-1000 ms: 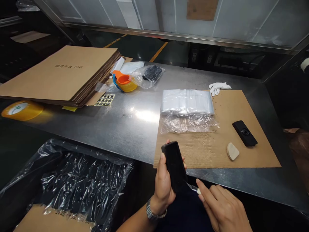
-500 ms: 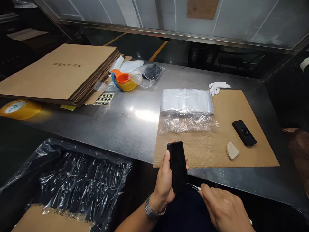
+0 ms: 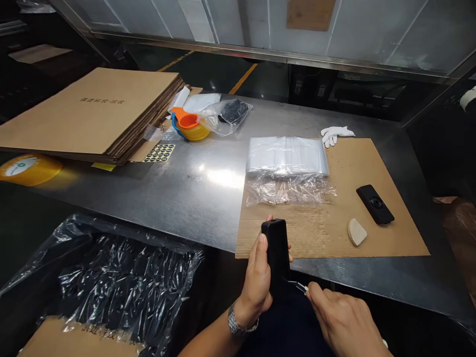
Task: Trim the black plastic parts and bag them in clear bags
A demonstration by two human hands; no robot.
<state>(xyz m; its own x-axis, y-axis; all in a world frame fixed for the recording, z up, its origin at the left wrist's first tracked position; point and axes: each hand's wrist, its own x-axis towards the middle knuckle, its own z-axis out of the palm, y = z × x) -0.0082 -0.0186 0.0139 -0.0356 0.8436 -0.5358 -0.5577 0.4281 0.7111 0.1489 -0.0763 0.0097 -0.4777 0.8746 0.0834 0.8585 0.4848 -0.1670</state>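
Observation:
My left hand (image 3: 256, 272) is wrapped round a black plastic case (image 3: 277, 248), a slim oblong held upright just off the table's front edge. Between the fingers of my right hand (image 3: 342, 317) is a white-handled tool (image 3: 305, 288) with a thin, bent metal tip. That tip reaches the lower right edge of the case; whether it touches is hard to see. Most of the handle is hidden in my palm. A second black case (image 3: 375, 204) with a round part on it lies on the cardboard sheet (image 3: 305, 233), near a beige wedge-shaped pad (image 3: 357, 232).
Clear plastic bags (image 3: 286, 156) and a white glove (image 3: 336, 135) lie at the sheet's back. Leftward on the metal table (image 3: 178, 198) are a tape roll (image 3: 195, 131), stickers (image 3: 159, 153) and stacked cardboard (image 3: 92, 109). A lined bin (image 3: 122, 277) stands at front left.
My left hand has turned the black case slightly, so its top end and side show more, and shifted it a little right. The tool's tip stays by the case's lower edge.

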